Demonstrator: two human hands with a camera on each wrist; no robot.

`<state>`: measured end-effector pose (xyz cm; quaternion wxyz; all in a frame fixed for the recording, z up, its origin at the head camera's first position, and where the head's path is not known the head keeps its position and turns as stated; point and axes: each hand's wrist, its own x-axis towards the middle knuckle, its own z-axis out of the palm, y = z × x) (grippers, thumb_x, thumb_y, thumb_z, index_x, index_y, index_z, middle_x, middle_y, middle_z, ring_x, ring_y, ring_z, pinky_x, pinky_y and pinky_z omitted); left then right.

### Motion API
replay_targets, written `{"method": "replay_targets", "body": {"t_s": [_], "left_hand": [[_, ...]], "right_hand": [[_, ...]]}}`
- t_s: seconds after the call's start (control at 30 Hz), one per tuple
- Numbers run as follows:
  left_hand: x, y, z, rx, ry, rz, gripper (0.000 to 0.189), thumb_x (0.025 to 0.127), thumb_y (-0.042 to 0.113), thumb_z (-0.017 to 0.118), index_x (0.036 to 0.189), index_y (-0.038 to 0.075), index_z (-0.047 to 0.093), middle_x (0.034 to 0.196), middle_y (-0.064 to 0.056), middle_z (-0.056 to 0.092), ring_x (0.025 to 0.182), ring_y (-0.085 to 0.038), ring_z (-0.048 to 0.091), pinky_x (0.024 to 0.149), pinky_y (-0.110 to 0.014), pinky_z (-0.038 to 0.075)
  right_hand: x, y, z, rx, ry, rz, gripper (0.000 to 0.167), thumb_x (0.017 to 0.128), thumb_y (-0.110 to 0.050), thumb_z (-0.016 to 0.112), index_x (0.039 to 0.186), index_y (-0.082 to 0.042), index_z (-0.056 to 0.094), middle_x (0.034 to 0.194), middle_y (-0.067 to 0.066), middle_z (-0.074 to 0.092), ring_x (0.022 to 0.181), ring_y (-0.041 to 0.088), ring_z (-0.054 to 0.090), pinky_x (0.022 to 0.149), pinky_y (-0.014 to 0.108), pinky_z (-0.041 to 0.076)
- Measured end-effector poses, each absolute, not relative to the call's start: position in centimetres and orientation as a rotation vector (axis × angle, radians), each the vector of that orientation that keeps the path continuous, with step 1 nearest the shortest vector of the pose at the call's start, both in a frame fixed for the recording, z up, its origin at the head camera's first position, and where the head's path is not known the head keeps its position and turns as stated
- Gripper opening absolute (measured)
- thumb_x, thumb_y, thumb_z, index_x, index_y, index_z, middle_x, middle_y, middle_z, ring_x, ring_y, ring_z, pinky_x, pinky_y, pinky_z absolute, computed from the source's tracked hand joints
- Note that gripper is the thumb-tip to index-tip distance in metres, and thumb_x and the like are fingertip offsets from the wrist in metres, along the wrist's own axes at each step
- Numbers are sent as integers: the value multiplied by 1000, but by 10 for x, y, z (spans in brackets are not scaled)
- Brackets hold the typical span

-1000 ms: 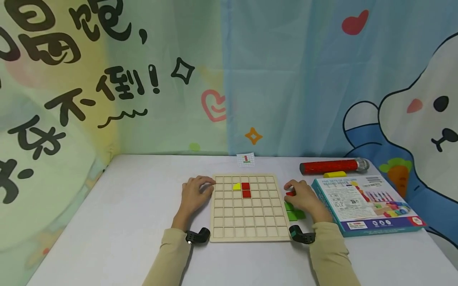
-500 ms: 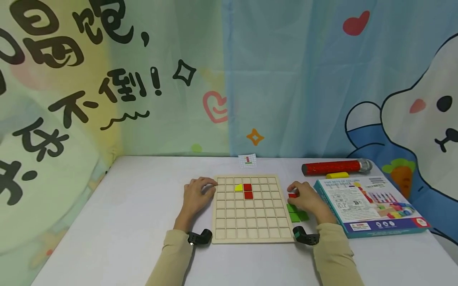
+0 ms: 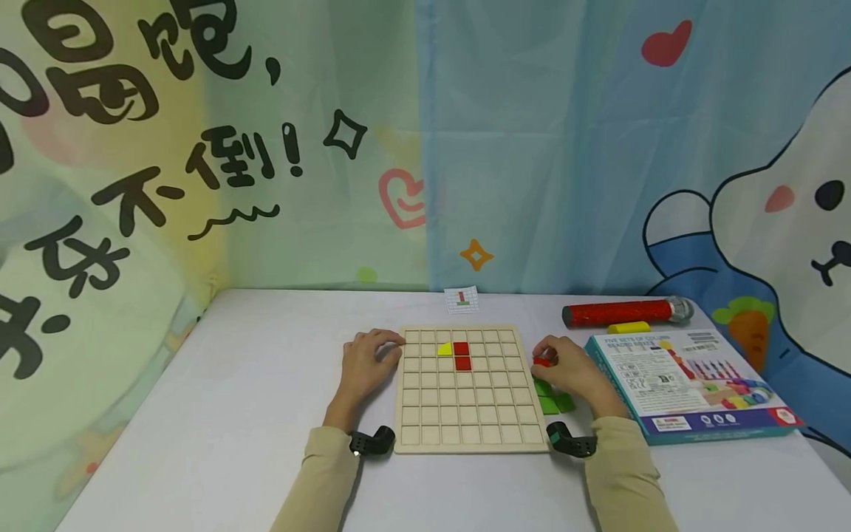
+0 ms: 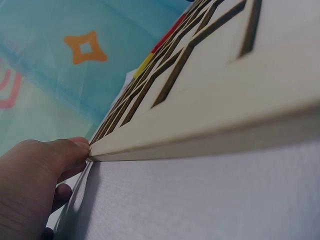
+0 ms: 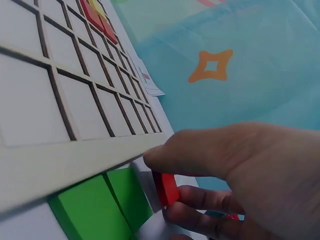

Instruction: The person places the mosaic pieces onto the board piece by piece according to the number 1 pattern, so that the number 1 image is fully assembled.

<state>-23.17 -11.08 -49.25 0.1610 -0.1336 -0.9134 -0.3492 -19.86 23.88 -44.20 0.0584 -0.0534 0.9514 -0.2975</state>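
A wooden grid board [image 3: 472, 428] lies flat between my hands. At its upper left corner, my left hand [image 3: 362, 366] touches the edge with its fingertips. My right hand [image 3: 572, 375], just beyond the board's right edge, pinches a small red square tile [image 5: 167, 190] between thumb and fingers; the tile is tipped on edge in the right wrist view. Green tiles [image 5: 92, 210] lie beside the board below that hand, which partly covers them. Two red tiles [image 3: 462, 363] sit one above the other in the grid, with a yellow tile [image 3: 445, 350] left of the upper one.
A small card [image 3: 462, 300] printed with a grid and coloured squares lies behind the board. On the right stand a printed box [image 3: 694, 380], a yellow piece [image 3: 628, 327] and a red cylinder [image 3: 618, 313] with a silvery end. A printed curtain [image 3: 505, 148] hangs behind the white table.
The view shifts slightly with the head. My right fingers close on the red tile and it tilts up a little; my left hand keeps its place at the board's corner.
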Motion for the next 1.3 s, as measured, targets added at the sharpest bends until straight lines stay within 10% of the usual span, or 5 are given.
{"method": "replay_targets", "body": {"t_s": [1.3], "left_hand": [[-232,-111,-494,-385,-2604,-1012,14,85,22,68,99,22,72,111,0,69,98,-25,57,80,-42,32]], "right_hand": [[-197,218,-438,-323,2890,-968,22,86,-19,65,103,-7,61,99,12,57,89,23,53,77,36,44]]}}
